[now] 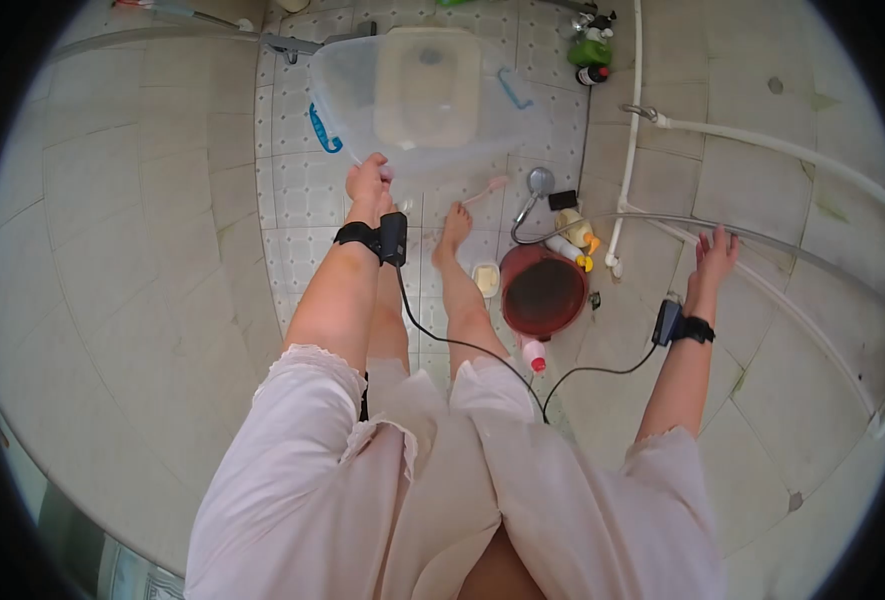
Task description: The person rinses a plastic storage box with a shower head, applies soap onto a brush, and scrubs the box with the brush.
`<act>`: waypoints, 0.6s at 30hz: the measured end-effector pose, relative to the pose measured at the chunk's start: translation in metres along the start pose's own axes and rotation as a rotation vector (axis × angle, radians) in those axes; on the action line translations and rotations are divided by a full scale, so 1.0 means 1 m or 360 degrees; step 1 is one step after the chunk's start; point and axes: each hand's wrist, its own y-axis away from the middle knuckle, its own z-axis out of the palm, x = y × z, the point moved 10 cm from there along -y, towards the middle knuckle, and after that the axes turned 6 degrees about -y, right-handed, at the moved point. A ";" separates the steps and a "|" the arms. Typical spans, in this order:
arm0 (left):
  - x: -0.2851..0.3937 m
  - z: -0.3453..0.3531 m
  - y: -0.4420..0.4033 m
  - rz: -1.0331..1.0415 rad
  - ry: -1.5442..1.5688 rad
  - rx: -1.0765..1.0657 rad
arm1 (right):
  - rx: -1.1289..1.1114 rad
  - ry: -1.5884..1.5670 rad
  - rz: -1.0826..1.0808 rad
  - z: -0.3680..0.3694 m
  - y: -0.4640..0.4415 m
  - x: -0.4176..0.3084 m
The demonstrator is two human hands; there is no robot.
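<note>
A large translucent plastic tub (512, 135) lies on the tiled floor ahead, with blue clip handles (324, 130) at its sides. My left hand (367, 180) is closed at its near left corner, fingers curled on the rim. A small pinkish patch shows by those fingers; I cannot make out what it is. Off to the right, my right hand (712, 262) is raised near the wall, fingers stretched out and nothing seen in the palm. Its fingertips are close to the grey shower hose (652, 215); whether they touch it is unclear. The shower head (540, 181) lies on the floor.
A red-brown bucket (544, 292) with dark contents stands by my foot. Around it are a pink bottle (532, 352), a soap dish (486, 279) and yellow-capped bottles (574, 250). A pink brush (485, 190) lies ahead. White pipes (626, 130) line the right wall; several bottles (590, 50) stand in the far corner.
</note>
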 end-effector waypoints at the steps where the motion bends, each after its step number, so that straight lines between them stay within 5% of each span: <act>1: -0.008 0.001 -0.008 -0.0023 0.0018 0.0045 | -0.0044 0.0025 0.0033 0.003 0.003 0.003; 5: -0.011 -0.001 -0.033 0.0049 -0.0014 -0.0005 | -0.0016 0.0241 0.0021 -0.001 -0.002 0.021; 12: -0.051 -0.084 -0.099 -0.0279 -0.0482 0.0150 | -0.0922 0.0566 0.0436 0.098 0.086 0.136; 15: -0.065 -0.119 -0.113 -0.0436 -0.0633 0.0090 | -0.0928 0.0843 0.0484 0.127 0.145 0.187; 18: -0.072 -0.135 -0.113 -0.0505 -0.0453 0.0093 | -0.0723 0.0533 0.0698 0.128 0.173 0.206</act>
